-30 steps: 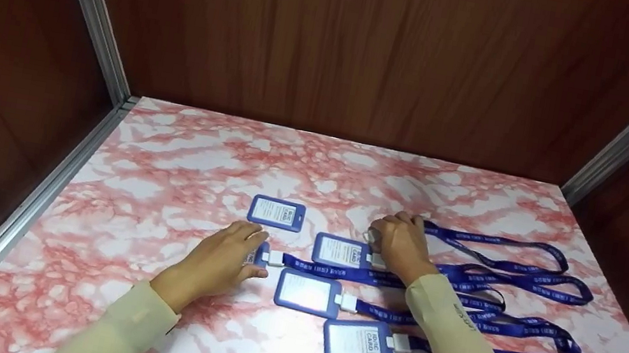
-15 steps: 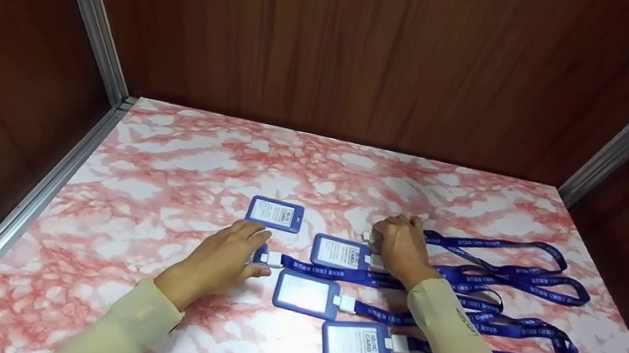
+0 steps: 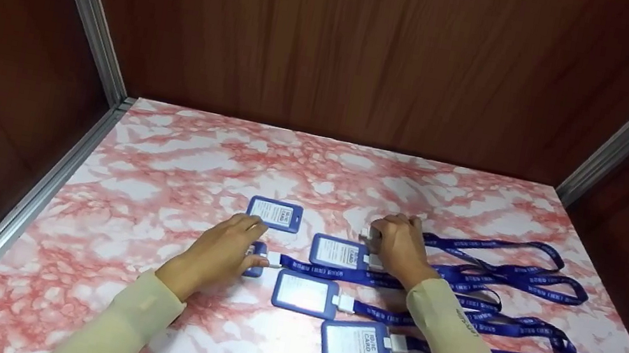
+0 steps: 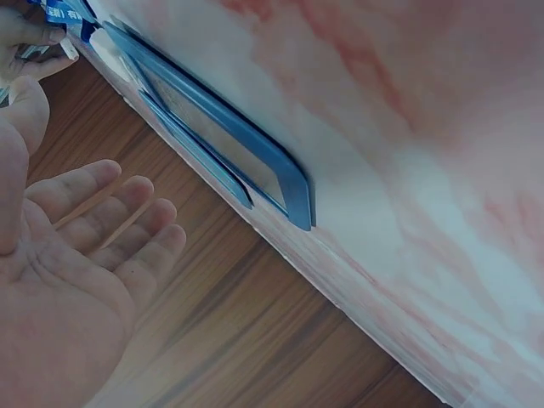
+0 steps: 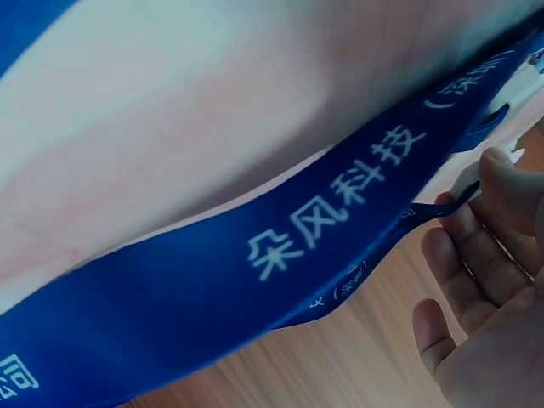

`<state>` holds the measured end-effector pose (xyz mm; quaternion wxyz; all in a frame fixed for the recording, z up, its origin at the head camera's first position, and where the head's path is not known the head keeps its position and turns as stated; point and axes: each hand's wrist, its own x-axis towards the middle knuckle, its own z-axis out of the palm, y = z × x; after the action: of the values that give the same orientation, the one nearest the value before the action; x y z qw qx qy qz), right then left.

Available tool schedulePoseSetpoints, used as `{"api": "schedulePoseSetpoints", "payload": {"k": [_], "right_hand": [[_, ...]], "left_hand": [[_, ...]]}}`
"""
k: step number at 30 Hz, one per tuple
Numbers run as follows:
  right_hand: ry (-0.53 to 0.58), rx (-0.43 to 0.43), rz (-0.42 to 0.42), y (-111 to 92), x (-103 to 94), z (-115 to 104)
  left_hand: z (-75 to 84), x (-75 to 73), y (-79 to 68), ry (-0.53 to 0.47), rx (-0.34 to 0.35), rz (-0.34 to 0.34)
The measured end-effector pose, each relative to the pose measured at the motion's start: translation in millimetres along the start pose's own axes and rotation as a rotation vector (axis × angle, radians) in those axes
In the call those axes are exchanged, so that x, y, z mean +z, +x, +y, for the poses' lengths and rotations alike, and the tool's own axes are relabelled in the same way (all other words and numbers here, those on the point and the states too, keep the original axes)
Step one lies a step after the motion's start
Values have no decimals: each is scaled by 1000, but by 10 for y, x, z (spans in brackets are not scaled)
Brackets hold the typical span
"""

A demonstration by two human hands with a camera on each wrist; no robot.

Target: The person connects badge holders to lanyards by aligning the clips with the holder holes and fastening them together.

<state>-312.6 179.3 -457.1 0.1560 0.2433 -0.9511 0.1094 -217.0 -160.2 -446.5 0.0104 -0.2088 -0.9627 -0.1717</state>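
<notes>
My left hand [image 3: 220, 254] hovers over a blue badge holder [image 3: 255, 258], its fingers extended and holding nothing; it covers most of that holder. Just beyond its fingertips lies a loose blue badge holder [image 3: 274, 214] with no lanyard attached. Between thumb and fingers, my right hand [image 3: 402, 247] pinches the white clip [image 5: 467, 180] of the farthest blue lanyard [image 3: 497, 242]. The clip's tip [image 3: 366, 234] shows left of the fingers in the head view. Close below the right hand, another badge holder [image 3: 338, 252] lies joined to its lanyard.
Nearer the front lie two more badge holders, one in the middle [image 3: 305, 294] and one lower right [image 3: 356, 344], with lanyards stretched right and partly overlapping. Dark wood panels [image 3: 337, 45] wall the back and sides of the red-and-white marbled table [image 3: 185, 141].
My left hand has shifted slightly up and left, uncovering more of the holder beneath and nearing the loose holder. My right hand stays almost in place, still pinching the clip.
</notes>
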Motion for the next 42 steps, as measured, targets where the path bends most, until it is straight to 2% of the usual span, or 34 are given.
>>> {"api": "schedulePoseSetpoints", "payload": {"k": [6,16,25,33,42], "right_hand": [[-2,-29,34,12,2,-48],[7,25,-46,61,-21,-149],[19,-18,9,47,-30,-160],[20,-49,48,49,-26,-161],[16,-82,55,37,-36,-169]], "left_hand": [[-40,-27,94,24,0,-4],[-57,-70,282,47,-26,-36],[-110,-47,430,29,-15,-25],[-134,-43,524,44,-85,-80],[-195,-12,630,93,-97,-97]]}}
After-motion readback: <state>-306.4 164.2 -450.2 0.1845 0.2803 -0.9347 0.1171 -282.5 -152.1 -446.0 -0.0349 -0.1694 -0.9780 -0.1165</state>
